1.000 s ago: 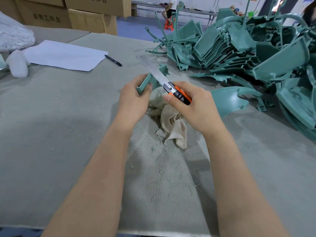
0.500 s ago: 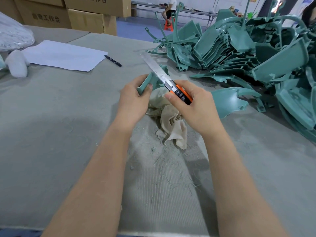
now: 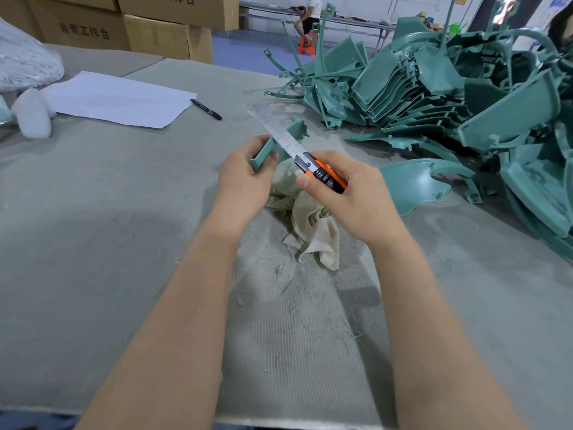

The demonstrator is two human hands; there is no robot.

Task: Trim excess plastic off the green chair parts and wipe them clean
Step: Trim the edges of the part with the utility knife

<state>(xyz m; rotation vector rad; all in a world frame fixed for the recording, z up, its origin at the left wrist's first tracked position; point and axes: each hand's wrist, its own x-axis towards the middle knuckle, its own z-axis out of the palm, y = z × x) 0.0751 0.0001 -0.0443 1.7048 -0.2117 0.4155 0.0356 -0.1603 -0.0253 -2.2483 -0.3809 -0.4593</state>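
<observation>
A: Two holdings, itemised?
B: Left hand (image 3: 245, 181) grips small green chair part (image 3: 265, 153) above table (image 3: 93, 212); right hand (image 3: 347, 197) grips orange utility knife (image 3: 324, 174), blade (image 3: 277, 133) apparently on its edge. Step: trimming. Next: steady stroke, then cloth (image 3: 313, 221).

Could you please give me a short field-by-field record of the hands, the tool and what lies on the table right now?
left hand: grips a small green chair part
right hand: grips an orange utility knife
blade: extended long, laid across the held part
cloth: crumpled on the table, below the hands
shavings: thin green trimmings scattered nearer the person
pile: many green chair parts heaped at far right
paper: white sheet at far left, black pen beside it
</observation>
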